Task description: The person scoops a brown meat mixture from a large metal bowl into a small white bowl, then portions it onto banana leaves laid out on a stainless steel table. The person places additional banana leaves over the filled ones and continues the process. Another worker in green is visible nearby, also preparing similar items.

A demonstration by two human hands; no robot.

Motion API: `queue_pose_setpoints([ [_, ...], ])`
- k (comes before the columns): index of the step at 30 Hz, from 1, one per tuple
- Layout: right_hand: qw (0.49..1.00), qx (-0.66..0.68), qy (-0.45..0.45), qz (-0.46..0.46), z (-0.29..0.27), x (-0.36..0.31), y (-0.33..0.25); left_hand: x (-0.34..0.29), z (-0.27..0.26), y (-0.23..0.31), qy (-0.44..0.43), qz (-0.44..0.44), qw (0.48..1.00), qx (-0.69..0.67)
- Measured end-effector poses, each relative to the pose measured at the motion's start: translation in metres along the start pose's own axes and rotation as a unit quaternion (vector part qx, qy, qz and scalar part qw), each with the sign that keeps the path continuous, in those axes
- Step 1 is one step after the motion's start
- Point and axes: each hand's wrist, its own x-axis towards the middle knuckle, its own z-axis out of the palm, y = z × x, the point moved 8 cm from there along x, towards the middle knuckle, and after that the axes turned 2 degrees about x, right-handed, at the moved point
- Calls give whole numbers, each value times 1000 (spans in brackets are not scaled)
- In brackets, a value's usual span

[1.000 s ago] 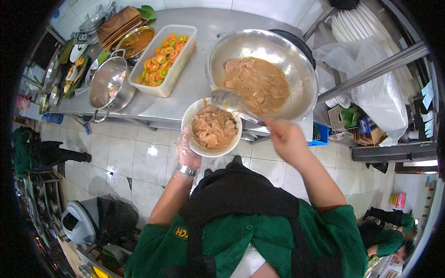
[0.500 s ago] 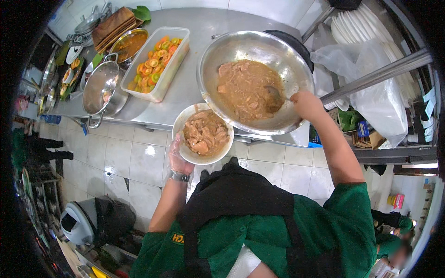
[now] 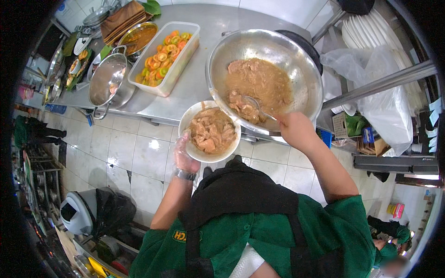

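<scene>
Spoon (image 3: 259, 108) extends leftward from the right grip (image 3: 294, 129) clasping it, white bowl (image 3: 186, 122) held in left grip (image 3: 186, 159)

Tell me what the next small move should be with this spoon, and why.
Probably lift the spoon over to the white bowl: the right hand has its tip among meat pieces in the metal basin, and the left hand holds the bowl right by the basin's near rim.
</scene>
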Motion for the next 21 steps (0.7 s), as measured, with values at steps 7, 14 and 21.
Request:
queue_pose_setpoints([
  [7, 999, 30, 28, 11, 7, -4, -1, -13, 14, -2, -17, -7, 1000, 2],
  [14, 996, 85, 40, 2, 10, -1, -5, -15, 18, 0, 5, -6, 1000, 5],
  [21, 972, 230, 53, 14, -4, -9, -10, -13, 20, 3, -7, 2, 1000, -1],
])
